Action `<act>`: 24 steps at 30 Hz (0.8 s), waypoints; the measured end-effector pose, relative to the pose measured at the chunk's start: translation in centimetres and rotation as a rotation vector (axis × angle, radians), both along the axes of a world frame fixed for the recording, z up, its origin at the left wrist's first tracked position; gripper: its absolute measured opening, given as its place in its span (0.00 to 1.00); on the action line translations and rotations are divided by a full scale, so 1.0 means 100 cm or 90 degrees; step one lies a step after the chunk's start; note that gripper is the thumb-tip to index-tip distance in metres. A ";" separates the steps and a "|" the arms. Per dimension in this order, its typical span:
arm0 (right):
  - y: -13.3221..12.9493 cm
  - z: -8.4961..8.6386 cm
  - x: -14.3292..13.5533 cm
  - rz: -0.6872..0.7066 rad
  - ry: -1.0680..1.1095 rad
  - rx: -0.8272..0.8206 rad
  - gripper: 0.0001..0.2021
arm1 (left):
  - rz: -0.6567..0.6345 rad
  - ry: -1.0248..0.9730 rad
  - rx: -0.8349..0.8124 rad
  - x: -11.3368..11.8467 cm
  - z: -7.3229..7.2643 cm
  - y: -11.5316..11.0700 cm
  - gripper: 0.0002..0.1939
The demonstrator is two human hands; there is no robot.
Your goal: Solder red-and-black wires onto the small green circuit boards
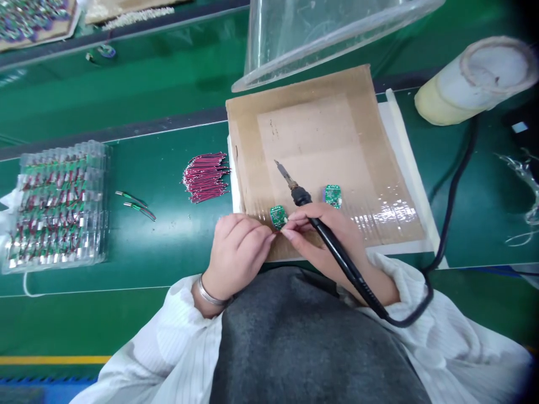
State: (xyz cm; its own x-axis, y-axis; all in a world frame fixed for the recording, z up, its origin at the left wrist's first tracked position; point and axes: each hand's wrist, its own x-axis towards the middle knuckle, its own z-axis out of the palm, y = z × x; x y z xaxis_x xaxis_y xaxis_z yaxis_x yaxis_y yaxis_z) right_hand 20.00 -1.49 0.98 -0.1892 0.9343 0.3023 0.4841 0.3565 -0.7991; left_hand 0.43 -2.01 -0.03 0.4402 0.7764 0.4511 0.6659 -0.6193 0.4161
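My right hand (332,238) is closed round a black soldering iron (337,244), whose bare tip points up and left over the cardboard. Its thumb and forefinger also pinch together at the lower edge of a small green circuit board (278,217). My left hand (242,249) is closed, its fingertips pinching what looks like a thin red wire beside that board; the fingers hide most of it. A second green circuit board (332,196) lies on the cardboard sheet (311,140), just beyond my right hand.
Left of the cardboard lies a bundle of red-and-black wires (206,177), then two loose wired parts (137,205). A clear tray (56,205) of wired parts stands far left. A clear plastic hood (328,39) overhangs the back. At right are a pale cylinder (475,78) and the iron's cable (452,196).
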 end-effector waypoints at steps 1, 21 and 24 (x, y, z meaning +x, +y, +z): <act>0.000 0.001 0.003 -0.002 -0.007 0.005 0.08 | 0.007 -0.021 -0.043 -0.001 0.000 0.003 0.04; 0.002 0.019 0.045 -0.025 -0.186 0.116 0.07 | -0.057 -0.096 -0.305 0.005 -0.008 0.028 0.07; -0.003 0.024 0.052 -0.028 -0.198 0.055 0.08 | -0.049 -0.105 -0.306 0.005 -0.009 0.028 0.07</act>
